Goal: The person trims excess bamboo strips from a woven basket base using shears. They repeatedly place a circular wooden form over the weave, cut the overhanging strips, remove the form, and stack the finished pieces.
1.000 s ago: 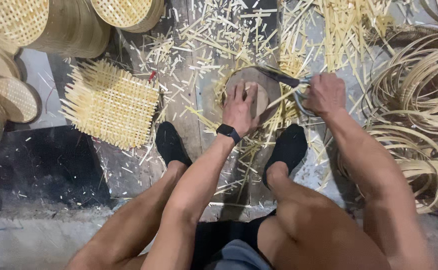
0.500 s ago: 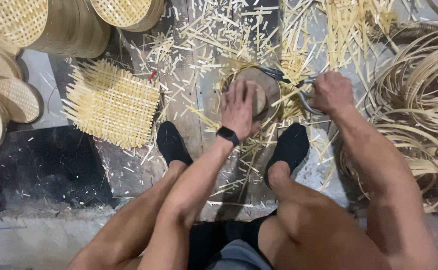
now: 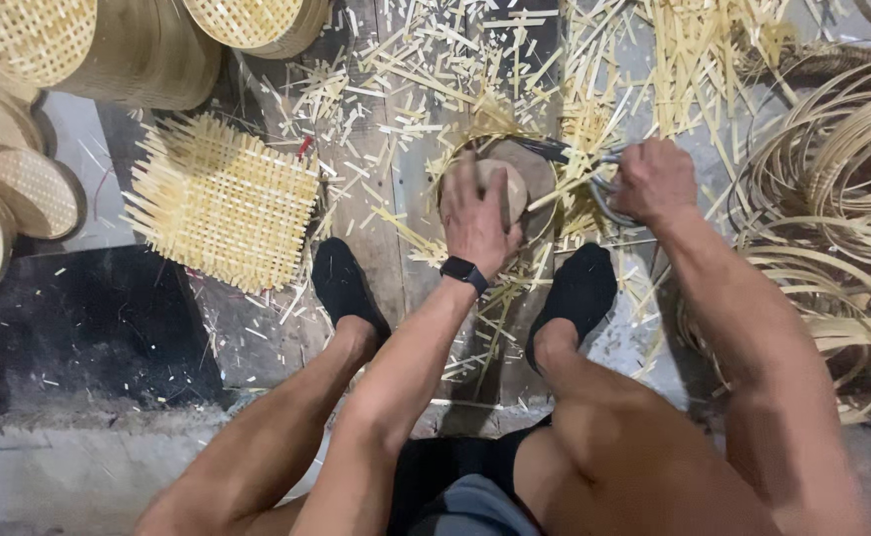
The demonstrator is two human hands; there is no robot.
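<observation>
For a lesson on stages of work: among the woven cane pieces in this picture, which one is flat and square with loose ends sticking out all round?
The woven mat on the floor left of the person's left foot; the others are round and rimmed.

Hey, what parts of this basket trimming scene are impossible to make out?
Head view:
- Round woven piece: mostly hidden under the left hand.
- Grey metal shears: handles hidden in the right hand; blades partly lost among pale bamboo strips.
- Coiled bamboo hoops: cut off by the right edge.
</observation>
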